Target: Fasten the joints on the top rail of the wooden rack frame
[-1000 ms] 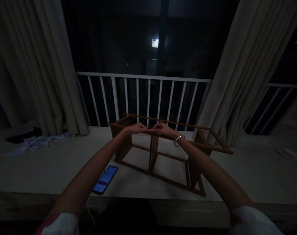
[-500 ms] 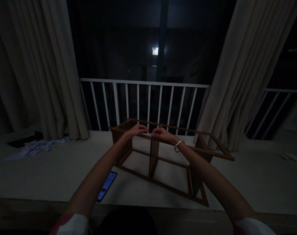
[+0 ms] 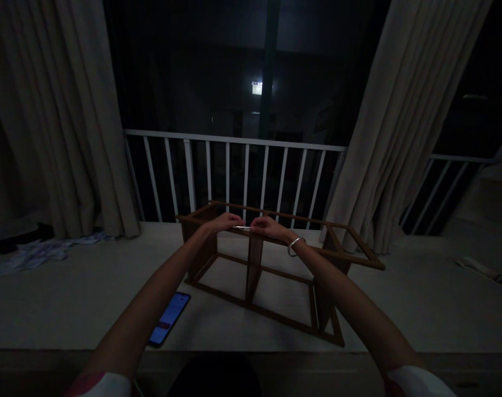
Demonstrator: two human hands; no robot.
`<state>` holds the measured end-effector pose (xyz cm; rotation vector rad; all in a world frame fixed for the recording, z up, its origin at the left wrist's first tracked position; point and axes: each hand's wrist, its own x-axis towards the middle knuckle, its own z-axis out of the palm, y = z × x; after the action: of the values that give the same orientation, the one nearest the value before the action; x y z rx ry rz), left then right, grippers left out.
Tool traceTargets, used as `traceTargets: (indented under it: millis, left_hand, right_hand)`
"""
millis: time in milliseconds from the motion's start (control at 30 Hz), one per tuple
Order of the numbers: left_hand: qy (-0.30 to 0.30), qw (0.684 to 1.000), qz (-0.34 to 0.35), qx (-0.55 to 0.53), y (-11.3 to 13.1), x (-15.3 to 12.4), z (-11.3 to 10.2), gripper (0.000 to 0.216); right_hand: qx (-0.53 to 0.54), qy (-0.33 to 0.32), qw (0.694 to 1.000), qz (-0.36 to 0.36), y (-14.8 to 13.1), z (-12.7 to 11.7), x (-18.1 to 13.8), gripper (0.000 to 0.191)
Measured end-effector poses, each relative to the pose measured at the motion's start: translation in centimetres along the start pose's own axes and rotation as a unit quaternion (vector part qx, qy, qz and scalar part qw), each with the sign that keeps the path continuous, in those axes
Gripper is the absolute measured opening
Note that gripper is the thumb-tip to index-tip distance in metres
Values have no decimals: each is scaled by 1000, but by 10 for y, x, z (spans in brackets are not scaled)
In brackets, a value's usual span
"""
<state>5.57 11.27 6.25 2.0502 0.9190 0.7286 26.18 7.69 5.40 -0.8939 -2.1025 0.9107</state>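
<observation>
A thin, pale, rod-like piece (image 3: pixel 242 226) stretches between my two hands, too small and dim to name. Its left end sits in the pinched fingers of my left hand (image 3: pixel 226 222). The fingers of my right hand (image 3: pixel 268 227), also pinched, meet its other end. Both hands are just over the front upper rail of a brown wooden shelf frame (image 3: pixel 254 264), which lies on its side on the pale ledge. Whether the fingers touch that rail I cannot tell. A silver bangle (image 3: pixel 292 246) circles my right wrist.
A lit phone (image 3: pixel 169 318) lies on the ledge (image 3: pixel 217 325) beside my left forearm. Crumpled papers (image 3: pixel 39 251) are at the left. White railing (image 3: pixel 234 139) and curtains (image 3: pixel 64 121) stand behind the frame. A pale strip-like item (image 3: pixel 482 270) lies far right.
The whole view has shifted slightly, so things appear further left. More of the thin pale piece now shows between my fingers. The shelf frame keeps its place on the ledge.
</observation>
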Motion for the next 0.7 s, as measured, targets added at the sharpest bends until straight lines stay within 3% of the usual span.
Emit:
traceTargets:
  millis: [300,700]
  left_hand:
    - [-92,995,-41,-3,2,6,-4,40]
    - [-56,998,-35,-4,2,9,-3,40]
  right_hand:
    - [-2,6,1000,3,0,2,0,31]
    - [-31,25,999,19,4,0,3,32]
